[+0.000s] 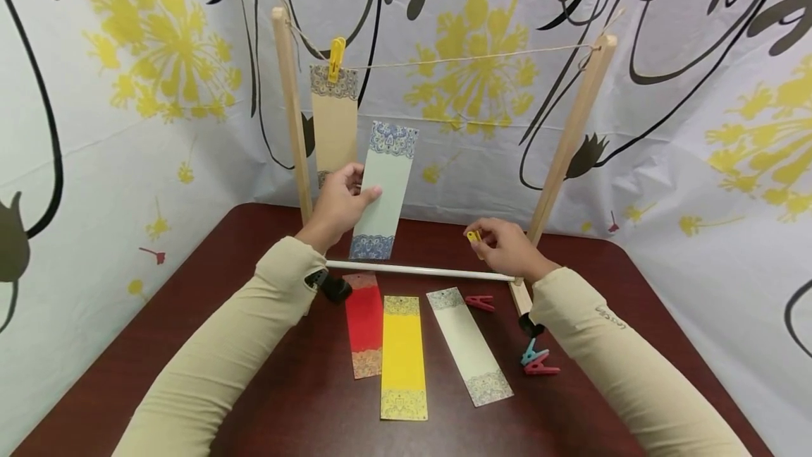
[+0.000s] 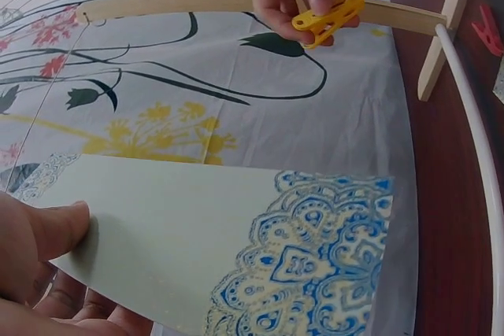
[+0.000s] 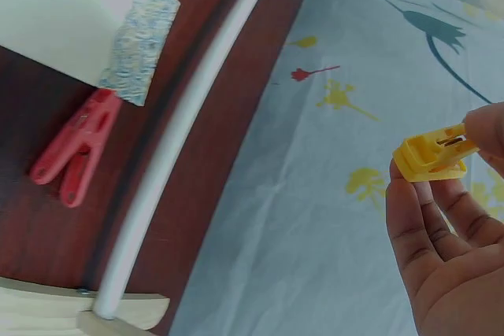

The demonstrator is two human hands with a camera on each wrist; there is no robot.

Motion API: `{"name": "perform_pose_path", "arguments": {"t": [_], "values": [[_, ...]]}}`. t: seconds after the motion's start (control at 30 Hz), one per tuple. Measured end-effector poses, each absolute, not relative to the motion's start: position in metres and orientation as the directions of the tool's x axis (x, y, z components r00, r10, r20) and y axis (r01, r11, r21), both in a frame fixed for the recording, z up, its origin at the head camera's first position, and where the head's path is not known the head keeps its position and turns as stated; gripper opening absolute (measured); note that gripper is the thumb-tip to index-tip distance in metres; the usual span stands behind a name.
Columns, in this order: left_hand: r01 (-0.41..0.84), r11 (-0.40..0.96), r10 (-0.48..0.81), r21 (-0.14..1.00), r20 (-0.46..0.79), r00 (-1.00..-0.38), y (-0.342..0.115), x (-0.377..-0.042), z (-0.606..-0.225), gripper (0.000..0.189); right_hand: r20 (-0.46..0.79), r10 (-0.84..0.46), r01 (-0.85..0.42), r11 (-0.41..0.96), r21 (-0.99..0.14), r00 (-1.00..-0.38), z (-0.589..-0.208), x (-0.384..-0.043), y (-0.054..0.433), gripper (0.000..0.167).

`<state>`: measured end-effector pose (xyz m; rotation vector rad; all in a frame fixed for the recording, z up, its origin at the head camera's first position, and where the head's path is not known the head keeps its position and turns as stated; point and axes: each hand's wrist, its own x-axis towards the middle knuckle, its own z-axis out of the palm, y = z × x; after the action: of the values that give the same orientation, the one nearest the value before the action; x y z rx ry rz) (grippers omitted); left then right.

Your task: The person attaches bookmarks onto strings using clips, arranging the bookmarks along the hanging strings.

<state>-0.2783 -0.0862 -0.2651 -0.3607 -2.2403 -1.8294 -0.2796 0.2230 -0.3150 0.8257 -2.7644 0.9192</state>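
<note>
My left hand (image 1: 339, 204) pinches a pale green card (image 1: 388, 189) by its left edge, thumb in front and fingers behind. Blue lace patterns band both ends of this card, which tilts a little in the air below the string (image 1: 482, 60). Between the thumb and fingers of my right hand (image 1: 507, 248) is a yellow clothespin (image 3: 433, 153), held near the right post. Behind the green card, a tan card (image 1: 335, 122) hangs from the string by another yellow clothespin (image 1: 336, 58).
Wooden posts (image 1: 571, 139) carry the string, and a white rod (image 1: 419, 270) joins them low down. On the dark table lie a red card (image 1: 364, 323), a yellow card (image 1: 404, 351), a cream card (image 1: 471, 348), red clothespins (image 1: 480, 302) and a light blue clothespin (image 1: 533, 352).
</note>
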Motion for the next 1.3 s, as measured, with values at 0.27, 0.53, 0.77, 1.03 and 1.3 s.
{"name": "perform_pose_path", "arguments": {"t": [0.27,0.53,0.77,1.03,1.3], "values": [[0.328,0.21,0.007,0.921,0.334,-0.942,-0.079,-0.285,-0.257,0.029,0.331,-0.445,-0.554,0.643,-0.528,-0.832,-0.292,-0.286,0.214,0.017],[0.34,0.175,-0.011,0.924,0.347,-0.938,-0.074,-0.29,-0.25,0.029,0.416,-0.406,-0.58,0.62,-0.528,-0.813,-0.265,-0.29,0.207,0.019],[0.365,0.153,-0.042,0.918,0.375,-0.926,-0.071,-0.293,-0.245,0.026,0.505,-0.393,-0.628,0.615,-0.478,-0.769,-0.241,-0.292,0.2,0.017],[0.398,0.169,-0.076,0.902,0.414,-0.907,-0.069,-0.296,-0.238,0.024,0.542,-0.371,-0.636,0.616,-0.464,-0.754,-0.207,-0.293,0.187,0.036],[0.381,0.181,-0.094,0.907,0.402,-0.911,-0.067,-0.3,-0.232,0.025,0.574,-0.334,-0.637,0.607,-0.475,-0.747,-0.179,-0.296,0.172,0.034]]}}
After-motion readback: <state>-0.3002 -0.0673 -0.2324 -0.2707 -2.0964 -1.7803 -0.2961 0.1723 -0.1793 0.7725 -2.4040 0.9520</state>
